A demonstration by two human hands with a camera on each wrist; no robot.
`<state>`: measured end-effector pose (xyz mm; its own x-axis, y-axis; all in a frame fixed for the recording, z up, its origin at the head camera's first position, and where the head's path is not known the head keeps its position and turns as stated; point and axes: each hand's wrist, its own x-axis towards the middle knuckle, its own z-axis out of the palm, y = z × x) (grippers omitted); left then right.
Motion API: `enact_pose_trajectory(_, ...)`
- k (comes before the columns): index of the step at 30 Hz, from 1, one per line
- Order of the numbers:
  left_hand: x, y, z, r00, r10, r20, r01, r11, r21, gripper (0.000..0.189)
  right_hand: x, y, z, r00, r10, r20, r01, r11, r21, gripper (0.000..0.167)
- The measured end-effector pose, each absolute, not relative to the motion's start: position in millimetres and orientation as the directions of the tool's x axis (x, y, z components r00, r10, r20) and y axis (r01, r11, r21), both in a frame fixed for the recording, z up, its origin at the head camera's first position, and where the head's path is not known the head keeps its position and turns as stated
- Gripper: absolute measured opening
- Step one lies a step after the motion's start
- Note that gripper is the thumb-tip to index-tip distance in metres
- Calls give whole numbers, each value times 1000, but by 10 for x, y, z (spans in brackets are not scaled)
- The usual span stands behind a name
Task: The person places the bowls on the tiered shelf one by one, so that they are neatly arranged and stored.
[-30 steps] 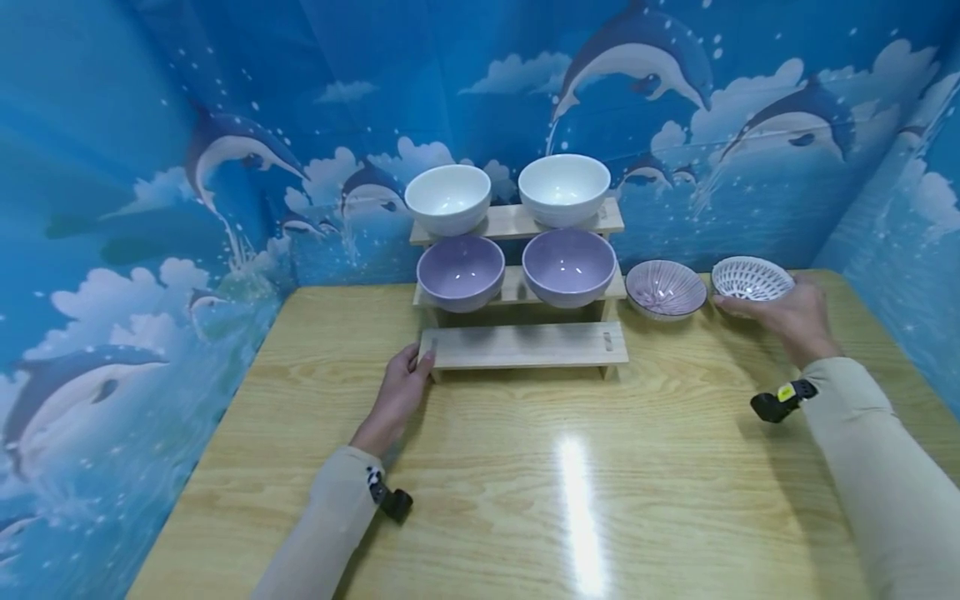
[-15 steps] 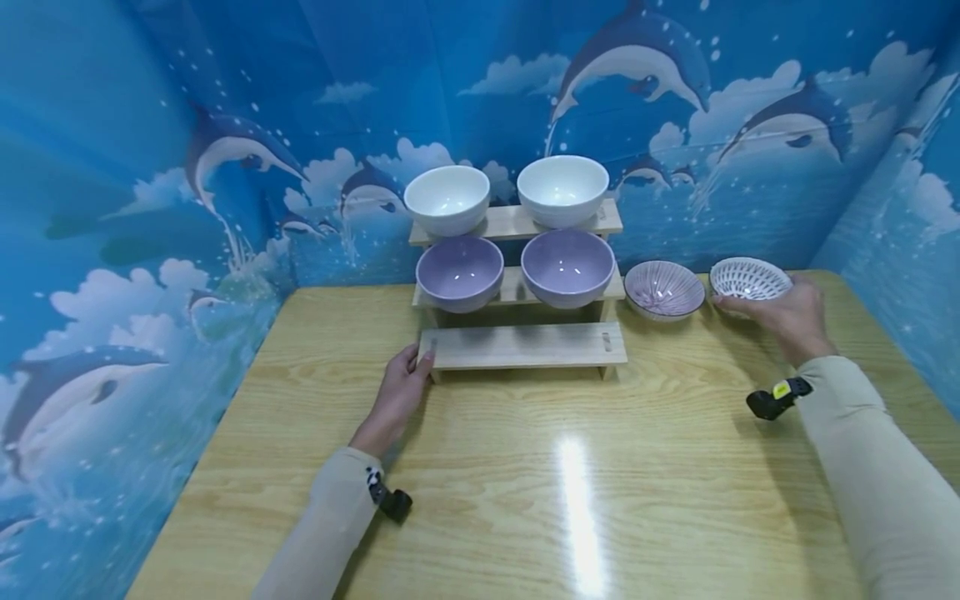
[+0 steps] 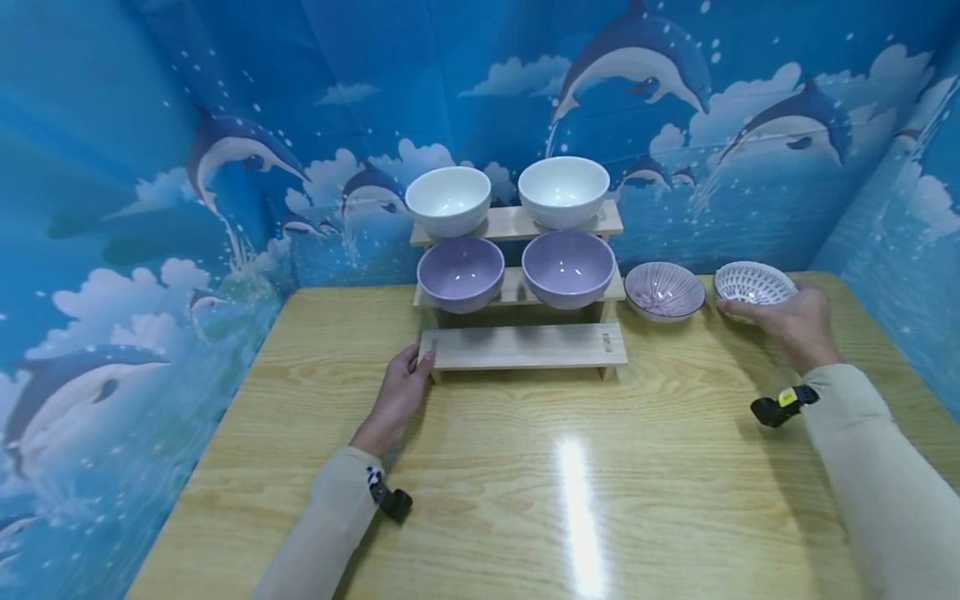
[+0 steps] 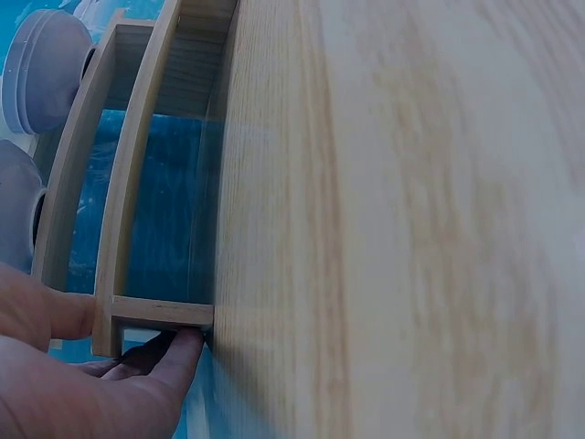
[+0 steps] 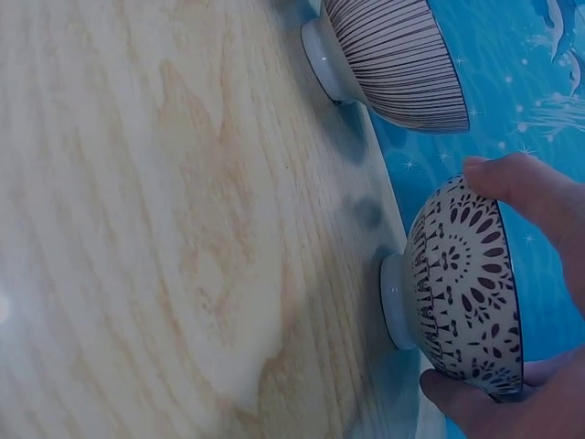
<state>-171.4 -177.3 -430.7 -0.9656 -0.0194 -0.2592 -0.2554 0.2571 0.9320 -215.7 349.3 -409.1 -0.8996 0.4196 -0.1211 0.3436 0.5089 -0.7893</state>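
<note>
A white bowl with a dark petal pattern [image 5: 462,274] was held, mouth upward, at the far side of the right hand [image 3: 801,321]; from where I stood, whether its foot touched the wood could not be told. That hand was partly open, its digits spaced and curved about the bowl's outer wall. Just left of it, and apart from it, a lined bowl [image 3: 664,292] sat mouth upward, thin dark stripes outside and purplish within. Farther left of the same hand stood a three-tier wooden stand [image 3: 525,346], lowest shelf toward the person. The left hand [image 3: 400,387] gripped the left end of that shelf, thumb at the board and fingers against the leg, closed to little more than the wood between them. Beyond this hand, to its right, two purple bowls [image 3: 461,279] occupied the middle shelf, side by side; farther beyond, two white bowls [image 3: 564,196] occupied the top one. The wood-grained table [image 3: 480,508] extended nearer than both hands, crossed by a bright strip of reflected light. Past everything within the hands' reach hung a blue backdrop [image 3: 480,108] printed with dolphins and clouds.
</note>
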Motion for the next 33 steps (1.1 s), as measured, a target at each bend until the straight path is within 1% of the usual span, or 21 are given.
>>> enact_pose_trajectory(8,-1710,-1767,-4308,-968,-13,-250,-246,233,941,60,-2083,3505,-4056,-897,426,-120,340,490,-803,124)
enact_pose_trajectory(14,-1710,-1775,-4310,-968,-18,-252,-248,247,937,60,-2015,3538,-4006,-896,425,-130,357,513,-781,125)
enact_pose_trajectory(22,-1705,-1774,-4307,-969,-16,-247,-244,245,938,60,-1921,3534,-3945,-915,398,-65,293,545,-786,122)
enact_pose_trajectory(33,-1709,-1772,-4305,-966,-21,-258,-255,254,933,60,-1724,3428,-3815,-931,366,-17,242,579,-779,116)
